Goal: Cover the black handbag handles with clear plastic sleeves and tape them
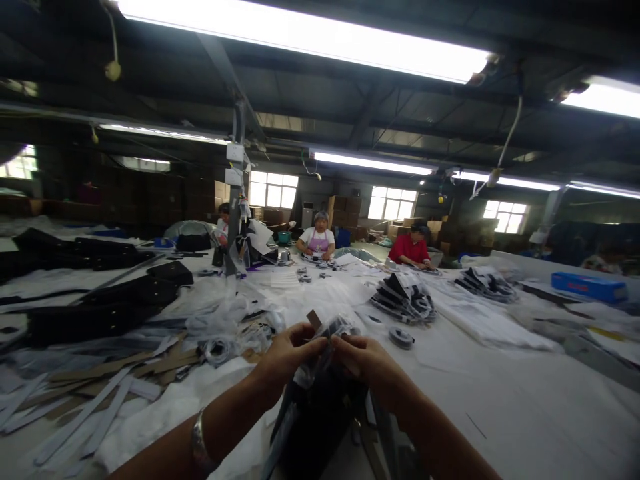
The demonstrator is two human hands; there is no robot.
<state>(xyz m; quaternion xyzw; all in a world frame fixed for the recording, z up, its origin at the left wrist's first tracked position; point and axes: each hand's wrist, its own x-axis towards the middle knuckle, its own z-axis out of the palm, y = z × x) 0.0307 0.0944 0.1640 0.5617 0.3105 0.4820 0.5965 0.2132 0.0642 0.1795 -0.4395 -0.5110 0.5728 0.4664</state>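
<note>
My left hand (287, 360) and my right hand (373, 363) meet at the bottom middle of the head view, thumbs and fingers pinched close together. Both are closed on crumpled clear plastic film (339, 325), which bunches up between them. A brown strip (314, 319) of what looks like cardboard sticks up beside my left fingers. Below the hands a black, fabric-like piece (317, 427) hangs or stands near my body; its shape is partly lost in shadow. The fingertips' exact hold is blurred.
Brown and white strips (100, 393) lie loose at left, near black pieces with metal studs (110, 300). Stacked black-and-white pieces (403, 298), a grey roll (401, 338) and a blue box (589, 287) are at right. Several people sit across the table.
</note>
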